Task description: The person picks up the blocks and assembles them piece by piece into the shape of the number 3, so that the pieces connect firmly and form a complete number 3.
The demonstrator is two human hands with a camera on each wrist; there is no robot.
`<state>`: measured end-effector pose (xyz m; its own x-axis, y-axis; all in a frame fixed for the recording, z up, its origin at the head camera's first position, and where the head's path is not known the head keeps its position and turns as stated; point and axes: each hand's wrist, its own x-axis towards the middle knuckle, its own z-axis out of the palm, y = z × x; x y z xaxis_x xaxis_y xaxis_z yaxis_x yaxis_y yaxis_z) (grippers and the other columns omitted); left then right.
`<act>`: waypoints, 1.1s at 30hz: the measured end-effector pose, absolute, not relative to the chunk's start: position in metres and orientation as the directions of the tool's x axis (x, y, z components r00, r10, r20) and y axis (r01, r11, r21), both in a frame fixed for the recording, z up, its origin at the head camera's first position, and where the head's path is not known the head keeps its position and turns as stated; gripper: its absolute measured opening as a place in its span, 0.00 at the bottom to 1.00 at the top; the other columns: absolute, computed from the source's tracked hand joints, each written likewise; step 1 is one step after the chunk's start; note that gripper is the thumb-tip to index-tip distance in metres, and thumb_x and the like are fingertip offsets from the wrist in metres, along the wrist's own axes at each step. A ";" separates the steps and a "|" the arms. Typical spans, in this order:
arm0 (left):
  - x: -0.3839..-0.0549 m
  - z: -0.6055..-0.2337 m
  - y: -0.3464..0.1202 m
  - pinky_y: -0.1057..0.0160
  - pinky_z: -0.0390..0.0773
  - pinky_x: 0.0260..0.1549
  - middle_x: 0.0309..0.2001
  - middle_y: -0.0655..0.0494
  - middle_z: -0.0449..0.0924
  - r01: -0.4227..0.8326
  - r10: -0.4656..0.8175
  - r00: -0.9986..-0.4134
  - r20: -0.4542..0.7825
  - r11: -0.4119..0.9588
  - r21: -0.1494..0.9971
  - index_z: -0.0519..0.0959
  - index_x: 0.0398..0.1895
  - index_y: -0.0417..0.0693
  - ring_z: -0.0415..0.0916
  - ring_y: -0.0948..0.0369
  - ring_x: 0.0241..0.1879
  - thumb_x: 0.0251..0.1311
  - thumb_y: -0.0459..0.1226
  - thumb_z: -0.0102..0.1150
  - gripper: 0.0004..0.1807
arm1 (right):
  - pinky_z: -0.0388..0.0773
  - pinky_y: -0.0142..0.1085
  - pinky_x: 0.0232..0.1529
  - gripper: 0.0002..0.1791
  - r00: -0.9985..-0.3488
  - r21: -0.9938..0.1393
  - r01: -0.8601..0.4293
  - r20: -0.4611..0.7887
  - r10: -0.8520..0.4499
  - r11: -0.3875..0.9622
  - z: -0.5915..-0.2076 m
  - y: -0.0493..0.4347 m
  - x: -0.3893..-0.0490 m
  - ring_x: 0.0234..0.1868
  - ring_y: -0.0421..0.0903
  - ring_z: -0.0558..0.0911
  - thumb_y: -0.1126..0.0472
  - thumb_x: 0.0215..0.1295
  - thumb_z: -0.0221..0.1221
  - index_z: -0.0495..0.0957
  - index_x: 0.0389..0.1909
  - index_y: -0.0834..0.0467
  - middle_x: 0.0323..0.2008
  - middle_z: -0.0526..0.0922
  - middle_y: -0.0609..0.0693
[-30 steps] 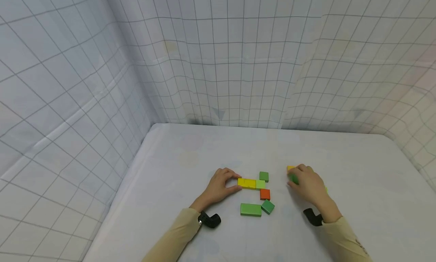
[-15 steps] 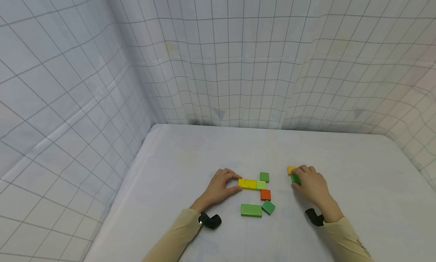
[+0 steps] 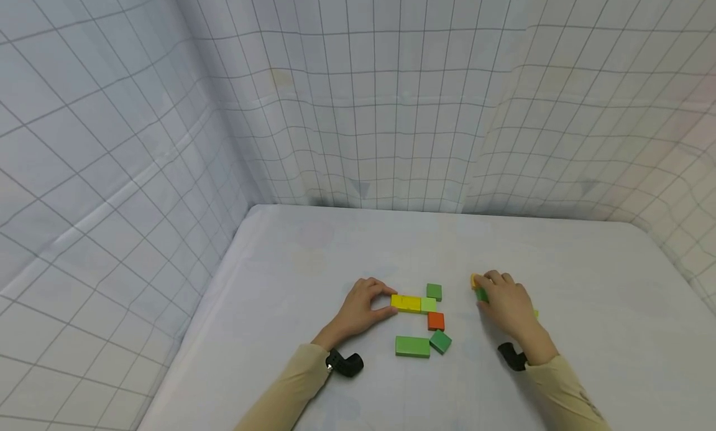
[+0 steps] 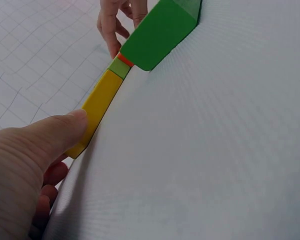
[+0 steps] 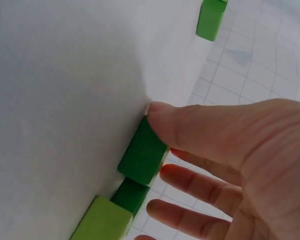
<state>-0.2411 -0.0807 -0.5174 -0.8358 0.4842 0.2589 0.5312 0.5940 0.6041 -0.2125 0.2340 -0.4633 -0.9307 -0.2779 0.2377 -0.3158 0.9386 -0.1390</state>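
Seen from the head, the person's left hand (image 3: 355, 308) pinched the left end of a yellow bar (image 3: 406, 303) between thumb and forefinger on the white-covered table (image 3: 313, 257). A pale green block (image 3: 428, 305) met the bar's right end. A small green square (image 3: 434, 291) sat just beyond that and an orange-red block (image 3: 436, 321) just nearer; closer in lay a long green block (image 3: 413, 346), with a turned green square (image 3: 440, 341) at its right end. Well to the right, the right hand (image 3: 508, 306) gripped a dark green block (image 3: 482, 295) beside an amber block (image 3: 473, 282), partly covered by fingers.

From the left wrist, the thumb pressed the yellow bar's side.

From the right wrist, the thumb bore on the dark green block; a second dark green block (image 5: 130, 196) and a lime block (image 5: 102, 220) showed past its other end.
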 end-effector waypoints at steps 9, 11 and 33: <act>-0.241 -0.516 -0.080 0.61 0.65 0.43 0.45 0.61 0.74 0.537 0.487 -0.832 0.264 0.593 0.600 0.80 0.49 0.55 0.64 0.63 0.41 0.57 0.48 0.65 0.18 | 0.70 0.50 0.34 0.23 -0.938 -0.081 -0.287 0.225 -0.263 0.955 -0.461 0.234 -0.207 0.37 0.56 0.76 0.66 0.44 0.73 0.82 0.45 0.63 0.34 0.79 0.57; -0.241 -0.516 -0.080 0.61 0.65 0.43 0.45 0.61 0.74 0.536 0.488 -0.833 0.263 0.592 0.602 0.80 0.49 0.55 0.64 0.63 0.41 0.57 0.49 0.65 0.18 | 0.70 0.51 0.35 0.22 -0.939 -0.060 -0.286 0.220 -0.266 0.956 -0.460 0.233 -0.205 0.36 0.56 0.76 0.65 0.43 0.74 0.82 0.43 0.62 0.33 0.80 0.56; -0.240 -0.513 -0.080 0.62 0.65 0.43 0.45 0.61 0.74 0.529 0.485 -0.837 0.254 0.597 0.602 0.81 0.49 0.55 0.64 0.63 0.41 0.57 0.48 0.65 0.18 | 0.69 0.54 0.45 0.24 -0.930 -0.082 -0.350 0.148 -0.336 0.933 -0.463 0.222 -0.147 0.42 0.53 0.77 0.52 0.44 0.74 0.83 0.42 0.59 0.35 0.82 0.49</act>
